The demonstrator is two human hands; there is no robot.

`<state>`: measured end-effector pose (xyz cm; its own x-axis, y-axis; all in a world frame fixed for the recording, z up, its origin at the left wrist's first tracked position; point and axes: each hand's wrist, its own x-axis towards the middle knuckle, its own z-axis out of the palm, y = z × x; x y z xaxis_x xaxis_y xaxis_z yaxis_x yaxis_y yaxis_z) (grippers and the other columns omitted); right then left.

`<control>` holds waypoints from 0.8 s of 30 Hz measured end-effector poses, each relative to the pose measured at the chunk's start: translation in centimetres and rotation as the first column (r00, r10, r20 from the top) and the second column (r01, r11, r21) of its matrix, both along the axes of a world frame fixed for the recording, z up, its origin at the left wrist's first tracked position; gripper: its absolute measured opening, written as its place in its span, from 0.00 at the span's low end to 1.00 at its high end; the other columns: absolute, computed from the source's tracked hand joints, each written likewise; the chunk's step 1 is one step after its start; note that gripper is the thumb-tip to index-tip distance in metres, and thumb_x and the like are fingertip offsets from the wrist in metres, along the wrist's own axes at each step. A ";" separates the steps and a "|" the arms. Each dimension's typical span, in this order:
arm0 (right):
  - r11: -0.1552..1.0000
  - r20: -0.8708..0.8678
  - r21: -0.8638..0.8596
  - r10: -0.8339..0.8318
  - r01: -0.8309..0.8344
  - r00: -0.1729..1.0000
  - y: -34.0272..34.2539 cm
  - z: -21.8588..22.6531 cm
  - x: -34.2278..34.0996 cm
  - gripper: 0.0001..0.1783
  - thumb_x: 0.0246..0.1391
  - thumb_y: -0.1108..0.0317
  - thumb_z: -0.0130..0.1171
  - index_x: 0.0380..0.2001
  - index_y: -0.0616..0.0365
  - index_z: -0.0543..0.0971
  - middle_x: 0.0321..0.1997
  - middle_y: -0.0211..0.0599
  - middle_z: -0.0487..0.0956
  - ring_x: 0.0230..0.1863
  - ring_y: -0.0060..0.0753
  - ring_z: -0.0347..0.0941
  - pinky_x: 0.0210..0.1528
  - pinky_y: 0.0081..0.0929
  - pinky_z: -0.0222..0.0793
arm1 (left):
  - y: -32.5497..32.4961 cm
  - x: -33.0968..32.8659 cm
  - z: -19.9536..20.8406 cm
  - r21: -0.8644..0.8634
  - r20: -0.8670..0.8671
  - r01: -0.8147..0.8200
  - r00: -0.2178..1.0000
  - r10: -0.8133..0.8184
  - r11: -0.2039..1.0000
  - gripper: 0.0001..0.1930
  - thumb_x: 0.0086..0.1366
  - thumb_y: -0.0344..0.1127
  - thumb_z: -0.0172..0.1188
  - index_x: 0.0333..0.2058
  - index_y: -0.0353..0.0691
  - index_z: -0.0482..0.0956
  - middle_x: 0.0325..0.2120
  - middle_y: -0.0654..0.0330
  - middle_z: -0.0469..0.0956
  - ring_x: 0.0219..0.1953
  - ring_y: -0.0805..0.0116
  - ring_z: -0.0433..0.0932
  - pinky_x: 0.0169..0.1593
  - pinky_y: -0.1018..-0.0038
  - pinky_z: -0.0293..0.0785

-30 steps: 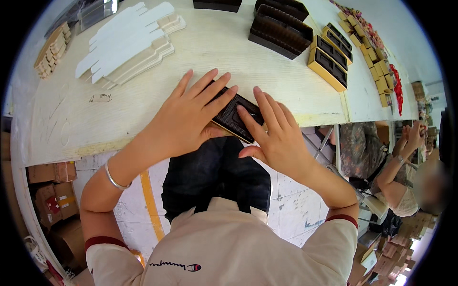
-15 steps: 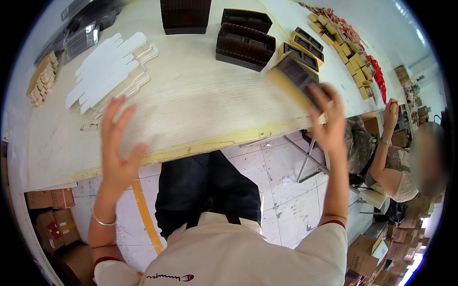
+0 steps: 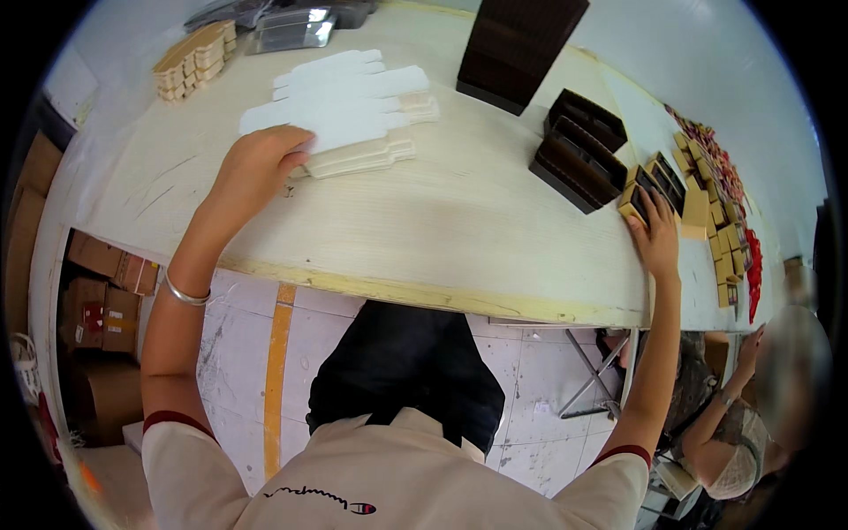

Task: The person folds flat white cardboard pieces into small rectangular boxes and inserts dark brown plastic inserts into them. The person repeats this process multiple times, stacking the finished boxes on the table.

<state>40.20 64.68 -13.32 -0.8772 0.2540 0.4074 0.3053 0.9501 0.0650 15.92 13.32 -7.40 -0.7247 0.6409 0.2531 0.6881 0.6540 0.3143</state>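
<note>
At the upper left of the table lies a stack of flat white cardboard blanks point(image 3: 340, 110). My left hand point(image 3: 263, 163) is closed at the stack's near left corner, its thumb and fingers around the edge of a blank. Over at the right, my right hand point(image 3: 655, 231) has its fingers over a yellow box with a black tray in it point(image 3: 632, 200), thumb on its near side. The hand covers part of this box. Touching it is another yellow box with a black tray point(image 3: 666, 181).
Stacks of dark brown plastic trays point(image 3: 579, 163) and a taller stack point(image 3: 517, 53) stand behind. Small yellow boxes point(image 3: 726, 252) and red items point(image 3: 753, 274) line the right. Wooden pieces point(image 3: 194, 57) and clear plastic lids point(image 3: 291, 31) sit far left. Another person point(image 3: 729, 442) sits at right.
My right hand has brought the yellow box down beside the others at the right. My left hand, spread in the air before, is now at the white blanks. The view has turned left.
</note>
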 end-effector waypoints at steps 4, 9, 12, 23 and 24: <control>0.993 -0.012 0.118 -0.026 0.027 1.000 3.3 0.4 -1.8 0.31 0.60 0.46 0.50 0.61 0.50 0.67 0.66 0.47 0.62 0.66 0.51 0.56 0.66 0.42 0.51 | 0.0 -1.5 -1.7 0.104 -0.199 0.102 0.977 -0.080 0.989 0.18 0.55 0.37 0.66 0.41 0.32 0.79 0.39 0.48 0.80 0.41 0.52 0.78 0.48 0.67 0.72; 0.972 -0.387 -0.191 0.057 -0.141 0.920 -1.9 0.7 -2.4 0.27 0.60 0.55 0.53 0.59 0.55 0.68 0.65 0.46 0.62 0.66 0.47 0.56 0.65 0.39 0.52 | -0.2 -2.9 -0.1 0.018 0.030 0.083 0.996 -0.084 0.996 0.17 0.55 0.38 0.66 0.39 0.32 0.80 0.37 0.48 0.80 0.39 0.53 0.78 0.46 0.68 0.73; 0.956 -0.485 -0.183 0.116 -0.231 0.867 -5.7 0.0 -1.6 0.24 0.59 0.61 0.55 0.56 0.59 0.70 0.62 0.45 0.66 0.64 0.46 0.61 0.64 0.37 0.55 | 0.0 -4.0 2.1 -0.079 0.215 0.129 0.971 -0.109 0.989 0.16 0.57 0.35 0.64 0.41 0.32 0.80 0.36 0.49 0.81 0.38 0.56 0.79 0.45 0.72 0.73; 0.942 -0.683 -0.243 0.004 -0.232 0.731 -5.7 -0.8 -0.4 0.19 0.60 0.67 0.55 0.53 0.63 0.72 0.56 0.45 0.73 0.59 0.43 0.67 0.62 0.35 0.58 | -0.7 -2.3 1.9 0.057 -0.535 0.141 0.840 -0.090 0.988 0.07 0.58 0.27 0.61 0.36 0.36 0.80 0.29 0.55 0.81 0.30 0.56 0.81 0.34 0.72 0.76; 0.957 -0.701 -0.191 0.025 -0.220 0.713 -5.6 -0.7 -0.1 0.20 0.59 0.67 0.55 0.53 0.63 0.72 0.55 0.46 0.73 0.59 0.43 0.67 0.62 0.36 0.58 | -0.6 -1.8 1.9 0.065 -0.630 0.210 0.767 -0.123 0.975 0.05 0.56 0.27 0.61 0.33 0.38 0.80 0.28 0.56 0.81 0.30 0.57 0.81 0.33 0.71 0.77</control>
